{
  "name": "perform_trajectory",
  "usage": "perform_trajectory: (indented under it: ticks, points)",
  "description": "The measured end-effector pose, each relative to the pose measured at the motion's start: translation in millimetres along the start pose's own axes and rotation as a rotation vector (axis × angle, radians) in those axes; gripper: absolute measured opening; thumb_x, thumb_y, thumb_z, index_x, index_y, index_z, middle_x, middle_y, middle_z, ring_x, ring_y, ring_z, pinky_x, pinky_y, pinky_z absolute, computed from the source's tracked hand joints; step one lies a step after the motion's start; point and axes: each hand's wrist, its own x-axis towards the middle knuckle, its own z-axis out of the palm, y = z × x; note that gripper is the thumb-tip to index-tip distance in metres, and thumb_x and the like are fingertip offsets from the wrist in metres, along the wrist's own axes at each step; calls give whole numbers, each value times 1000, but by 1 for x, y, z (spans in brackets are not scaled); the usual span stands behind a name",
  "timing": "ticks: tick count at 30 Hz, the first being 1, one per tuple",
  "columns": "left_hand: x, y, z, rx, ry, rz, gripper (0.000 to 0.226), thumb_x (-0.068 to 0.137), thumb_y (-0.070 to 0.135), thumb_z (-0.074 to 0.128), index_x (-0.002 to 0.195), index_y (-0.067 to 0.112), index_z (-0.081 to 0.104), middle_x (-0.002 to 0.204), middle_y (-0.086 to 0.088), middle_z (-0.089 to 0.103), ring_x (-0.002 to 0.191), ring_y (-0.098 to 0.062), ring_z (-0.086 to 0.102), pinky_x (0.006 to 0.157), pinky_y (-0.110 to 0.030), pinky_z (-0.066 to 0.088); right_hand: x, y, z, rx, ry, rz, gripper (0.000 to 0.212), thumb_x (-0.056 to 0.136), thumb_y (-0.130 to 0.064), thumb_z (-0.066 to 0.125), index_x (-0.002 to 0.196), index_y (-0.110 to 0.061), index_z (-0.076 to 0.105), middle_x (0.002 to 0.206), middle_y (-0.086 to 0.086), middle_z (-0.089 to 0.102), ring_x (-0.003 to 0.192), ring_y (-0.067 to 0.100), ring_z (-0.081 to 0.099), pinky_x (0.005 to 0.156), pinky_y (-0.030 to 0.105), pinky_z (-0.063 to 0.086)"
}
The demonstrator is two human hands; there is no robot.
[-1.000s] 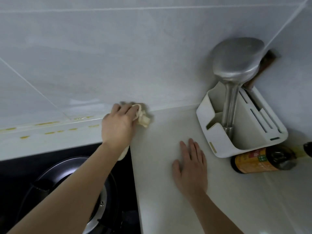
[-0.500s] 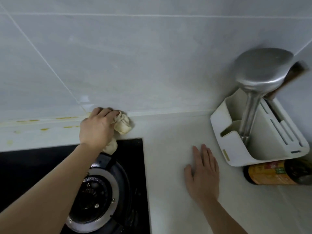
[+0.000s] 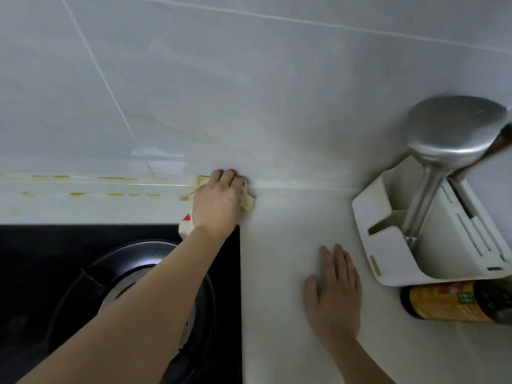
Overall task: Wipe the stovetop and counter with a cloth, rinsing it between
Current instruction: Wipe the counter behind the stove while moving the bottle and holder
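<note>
My left hand (image 3: 217, 202) grips a bunched cream cloth (image 3: 248, 202) and presses it against the seam where the white counter (image 3: 279, 273) meets the tiled wall, just behind the right back corner of the black stovetop (image 3: 55, 245). A cloth end with a red mark hangs below my wrist. My left forearm crosses over the round burner (image 3: 133, 273). My right hand (image 3: 333, 295) lies flat on the counter, fingers straight, holding nothing. Yellow stains (image 3: 116, 194) dot the ledge behind the stove.
A white utensil holder (image 3: 432, 245) with a large steel ladle (image 3: 454, 128) stands in the right back corner. A dark bottle with an orange label (image 3: 448, 304) sits right in front of it, close to my right hand. The tiled wall (image 3: 249, 92) rises behind.
My left hand slid the cloth left along the wall seam, then back to the right past the stove's corner. My right hand has stayed flat on the counter.
</note>
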Motion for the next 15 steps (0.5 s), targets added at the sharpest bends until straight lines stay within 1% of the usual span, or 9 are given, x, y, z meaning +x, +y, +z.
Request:
perform_trajectory:
  ticks: [2, 4, 5, 6, 7, 9, 11, 13, 15]
  points:
    - [4, 21, 7, -33, -45, 158, 35, 72, 10, 81, 106, 14, 73, 116, -6, 69, 108, -31, 63, 59, -40, 56, 3, -3, -1, -4, -7, 0, 72, 97, -49, 32, 165, -29, 25, 174, 2, 19, 161, 20, 12, 130, 44, 16]
    - [3, 47, 11, -41, -159, 289, 40, 79, 20, 78, 118, 16, 71, 127, -7, 67, 119, -30, 61, 74, -40, 59, 5, -4, -2, 13, 8, -2, 71, 96, -48, 35, 164, -29, 27, 173, 3, 21, 160, 21, 14, 130, 44, 16]
    - [-4, 59, 12, -47, -220, 275, 43, 86, 27, 71, 128, 16, 65, 136, -7, 62, 126, -30, 56, 82, -40, 57, 2, -1, -2, 18, 11, -3, 71, 96, -47, 37, 164, -28, 29, 173, 4, 23, 160, 22, 15, 130, 44, 16]
    - [-7, 65, 10, -56, -271, 224, 47, 92, 33, 63, 136, 17, 59, 144, -6, 56, 132, -30, 50, 89, -41, 54, 3, -2, -3, 26, 12, -6, 71, 95, -46, 39, 163, -27, 30, 172, 5, 23, 160, 22, 16, 130, 43, 16]
    - [-13, 69, 9, -74, -284, 179, 49, 95, 37, 56, 139, 18, 54, 149, -6, 51, 135, -31, 47, 92, -42, 52, 1, 0, -3, 33, 8, -8, 71, 95, -46, 39, 163, -27, 31, 172, 5, 24, 160, 23, 16, 130, 43, 15]
    - [-22, 72, 6, -69, -276, 161, 49, 95, 41, 50, 138, 17, 51, 150, -8, 48, 132, -34, 47, 92, -44, 51, 0, -1, -3, 44, 16, -13, 70, 96, -45, 37, 163, -25, 33, 172, 7, 25, 159, 25, 18, 130, 44, 15]
    - [-34, 78, 6, -53, -272, 200, 47, 93, 42, 51, 133, 17, 53, 140, -11, 51, 123, -37, 50, 85, -44, 49, 0, 0, -3, 74, 29, -23, 67, 98, -44, 34, 162, -24, 36, 171, 9, 27, 158, 26, 20, 130, 44, 15]
    - [-49, 83, 6, -56, -273, 235, 43, 91, 42, 52, 127, 18, 55, 133, -10, 53, 114, -37, 52, 80, -43, 46, 1, -1, -5, 128, 53, -17, 63, 101, -43, 30, 159, -22, 41, 170, 10, 31, 157, 26, 23, 129, 45, 17]
    - [-67, 90, 4, -60, -286, 264, 41, 91, 42, 47, 125, 21, 54, 133, -7, 51, 112, -35, 52, 77, -42, 42, -1, -1, -9, 214, 83, -12, 61, 103, -42, 28, 158, -21, 45, 168, 9, 35, 157, 25, 26, 128, 45, 19]
